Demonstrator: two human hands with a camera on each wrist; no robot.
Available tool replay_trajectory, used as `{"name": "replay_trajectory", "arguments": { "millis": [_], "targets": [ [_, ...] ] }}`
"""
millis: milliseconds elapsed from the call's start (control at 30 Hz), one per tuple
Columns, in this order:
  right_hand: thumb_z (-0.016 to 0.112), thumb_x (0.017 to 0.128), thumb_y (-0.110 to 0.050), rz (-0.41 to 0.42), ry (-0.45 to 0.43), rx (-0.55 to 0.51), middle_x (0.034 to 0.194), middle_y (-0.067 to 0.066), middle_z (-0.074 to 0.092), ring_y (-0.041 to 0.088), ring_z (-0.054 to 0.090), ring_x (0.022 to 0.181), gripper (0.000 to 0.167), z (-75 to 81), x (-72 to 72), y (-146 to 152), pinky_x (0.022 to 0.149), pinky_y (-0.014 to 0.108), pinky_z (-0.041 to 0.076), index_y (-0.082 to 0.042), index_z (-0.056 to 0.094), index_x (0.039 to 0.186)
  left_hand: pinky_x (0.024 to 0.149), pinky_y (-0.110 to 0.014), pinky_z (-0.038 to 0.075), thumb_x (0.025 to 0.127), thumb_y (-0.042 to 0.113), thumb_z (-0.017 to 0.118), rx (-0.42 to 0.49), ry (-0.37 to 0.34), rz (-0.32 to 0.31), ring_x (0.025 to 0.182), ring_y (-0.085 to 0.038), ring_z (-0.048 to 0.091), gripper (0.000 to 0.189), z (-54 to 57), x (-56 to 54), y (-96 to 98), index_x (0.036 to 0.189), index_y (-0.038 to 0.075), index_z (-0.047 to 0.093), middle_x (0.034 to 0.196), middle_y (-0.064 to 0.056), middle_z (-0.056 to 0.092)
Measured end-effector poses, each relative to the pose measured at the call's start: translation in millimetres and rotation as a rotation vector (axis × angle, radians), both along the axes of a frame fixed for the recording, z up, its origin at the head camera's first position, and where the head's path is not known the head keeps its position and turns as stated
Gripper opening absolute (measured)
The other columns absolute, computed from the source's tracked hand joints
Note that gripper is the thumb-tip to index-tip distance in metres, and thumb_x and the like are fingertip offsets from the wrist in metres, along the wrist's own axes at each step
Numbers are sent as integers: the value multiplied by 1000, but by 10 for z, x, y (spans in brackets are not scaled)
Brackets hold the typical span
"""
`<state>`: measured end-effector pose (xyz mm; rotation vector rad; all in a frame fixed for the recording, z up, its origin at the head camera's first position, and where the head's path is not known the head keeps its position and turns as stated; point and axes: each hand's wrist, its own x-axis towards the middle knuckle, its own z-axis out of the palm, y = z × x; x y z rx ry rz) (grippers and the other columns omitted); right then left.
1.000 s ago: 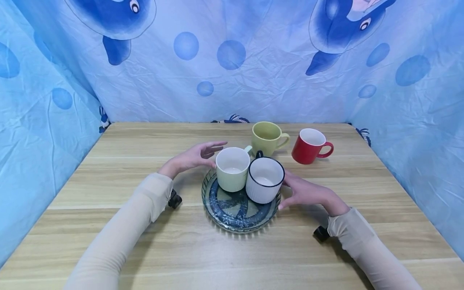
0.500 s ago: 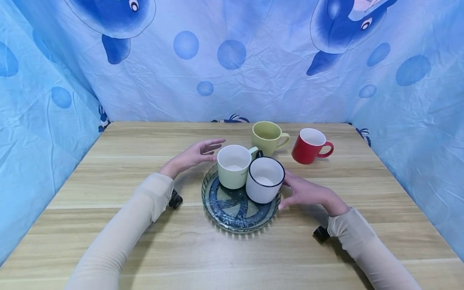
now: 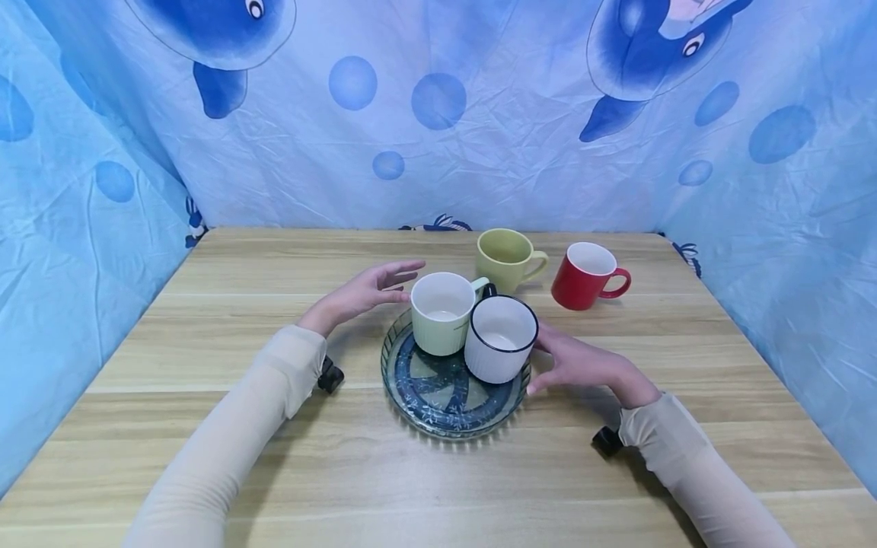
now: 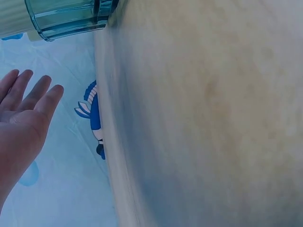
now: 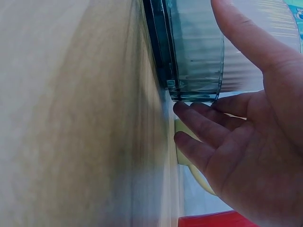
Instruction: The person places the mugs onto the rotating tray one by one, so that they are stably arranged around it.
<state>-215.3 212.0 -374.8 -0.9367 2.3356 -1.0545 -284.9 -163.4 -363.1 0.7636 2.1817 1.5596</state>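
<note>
A pale green mug (image 3: 438,335) and a white mug with a black rim (image 3: 495,361) stand upright, side by side, in a round clear glass dish (image 3: 452,420) with a blue pattern beneath. My left hand (image 3: 363,295) is just left of the pale green mug, its thumb tip near the wall; contact is not certain. In the left wrist view its fingers (image 4: 45,101) are extended, with nothing in them. Beside the white mug, my right hand (image 3: 578,364) has its thumb at the dish's right edge. Its fingertips (image 5: 182,109) lie against or close to the glass wall in the right wrist view.
Behind the dish stands a yellow-green mug (image 3: 503,274), handle to the right. A red mug (image 3: 575,285) with a white inside is farther right. The wooden table (image 3: 438,495) ends at a blue curtain (image 3: 438,183) with dolphin prints.
The pale green mug has shifted slightly back and right, and its handle has turned to the right towards the white mug's handle. My left hand has risen slightly. My right hand has stayed put.
</note>
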Motion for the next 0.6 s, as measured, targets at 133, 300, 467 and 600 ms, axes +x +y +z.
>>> {"name": "replay_trajectory", "arguments": {
  "millis": [133, 300, 467, 600],
  "targets": [
    [84, 74, -28, 3, 11, 1, 156, 5, 31, 29, 32, 144, 103, -15, 0, 15, 116, 52, 35, -18, 19, 154, 118, -45, 32, 93, 10, 62, 14, -17, -22, 147, -30, 28, 65, -9, -3, -11, 151, 9, 32, 160, -7, 28],
    [84, 74, -27, 2, 23, -1, 154, 5, 33, 29, 34, 143, 101, -26, 7, 30, 115, 52, 36, -16, 21, 153, 117, -43, 33, 93, 11, 62, 28, -38, -59, 146, -30, 30, 64, -15, -2, -24, 150, 8, 33, 159, -9, 30],
    [83, 75, -28, 27, 39, -8, 155, 3, 32, 26, 33, 143, 102, -38, -3, 28, 115, 50, 36, -18, 19, 154, 116, -40, 36, 92, 8, 62, 16, -89, -59, 146, -30, 29, 67, -15, 97, -41, 151, 8, 30, 159, -11, 29],
    [83, 75, -28, 32, 49, -9, 155, 3, 33, 25, 34, 143, 102, -44, -10, 31, 115, 50, 36, -17, 19, 154, 117, -40, 34, 90, 7, 64, -2, -134, -34, 146, -33, 28, 74, -2, 233, -10, 152, 3, 23, 159, -16, 26]
  ]
}}
